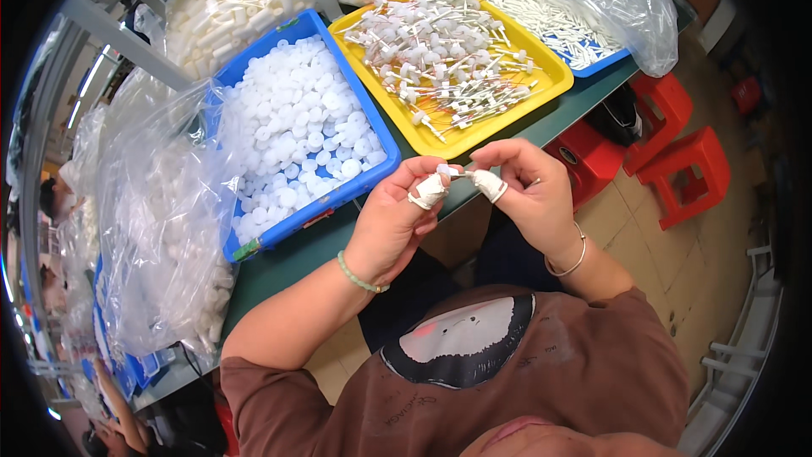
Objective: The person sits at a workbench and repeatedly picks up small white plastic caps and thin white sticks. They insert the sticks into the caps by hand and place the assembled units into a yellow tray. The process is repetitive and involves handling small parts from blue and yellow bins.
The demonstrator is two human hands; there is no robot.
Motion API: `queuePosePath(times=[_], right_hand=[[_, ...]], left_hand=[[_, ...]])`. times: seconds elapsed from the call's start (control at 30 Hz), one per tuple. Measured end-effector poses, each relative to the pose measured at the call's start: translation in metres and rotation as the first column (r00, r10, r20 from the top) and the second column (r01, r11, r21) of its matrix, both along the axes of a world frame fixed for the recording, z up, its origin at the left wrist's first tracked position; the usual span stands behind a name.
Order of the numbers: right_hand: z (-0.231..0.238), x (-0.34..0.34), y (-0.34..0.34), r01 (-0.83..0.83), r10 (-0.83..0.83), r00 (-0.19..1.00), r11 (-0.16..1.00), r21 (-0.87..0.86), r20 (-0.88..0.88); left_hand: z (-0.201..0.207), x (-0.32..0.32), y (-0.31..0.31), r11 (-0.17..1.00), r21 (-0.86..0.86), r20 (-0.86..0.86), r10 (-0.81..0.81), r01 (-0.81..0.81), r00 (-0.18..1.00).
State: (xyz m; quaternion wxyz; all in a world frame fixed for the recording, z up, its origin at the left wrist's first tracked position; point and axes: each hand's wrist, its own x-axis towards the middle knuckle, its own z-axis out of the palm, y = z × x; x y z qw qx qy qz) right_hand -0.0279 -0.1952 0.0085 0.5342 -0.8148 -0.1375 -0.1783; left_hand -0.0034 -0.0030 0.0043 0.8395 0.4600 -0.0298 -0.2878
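Note:
Over the table's front edge, my two hands meet with their fingertips close together. My left hand [391, 224] pinches a small translucent white plastic cap [446, 170] between thumb and fingers. Opposite it, my right hand [540, 203] is closed on a thin white stem [463, 173] whose end meets the cap; how far it goes in is hidden. White tape wraps both thumbs. Just beyond my hands, a yellow tray [448, 145] holds a heap of white sticks with caps and thin reddish wires. At its left, a blue tray [317, 210] is filled with loose translucent caps.
A second blue tray [605, 69] with short white tubes stands at the far right, partly under a clear plastic bag [647, 30]. Bulging clear bags [161, 245] line the left. Red stools [689, 173] stand on the tiled floor at right. Other people sit at far left.

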Motion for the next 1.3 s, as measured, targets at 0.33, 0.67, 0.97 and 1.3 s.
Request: queuePosePath(times=[0.33,0.67,0.97,1.3], right_hand=[[0.004,0.023,-0.001,0.02,0.012,0.952,0.994,-0.103,0.306],[0.048,0.175,-0.044,-0.006,0.019,0.999,0.936,0.353,-0.034],[0.014,0.042,-0.035,-0.136,0.716,0.593,0.54,0.831,-0.368],[-0.001,0.026,-0.015,-0.211,0.361,0.886,0.874,0.438,-0.292]], left_hand=[[0.005,-0.003,0.001,0.991,-0.1,-0.077,-0.098,0.091,0.992],[-0.011,0.014,0.012,0.872,-0.484,-0.322,-0.259,0.077,0.911],[-0.004,0.008,0.008,0.98,-0.186,-0.285,-0.121,0.069,0.951],[0.001,0.009,0.008,0.984,-0.164,-0.217,-0.103,0.068,0.971]])
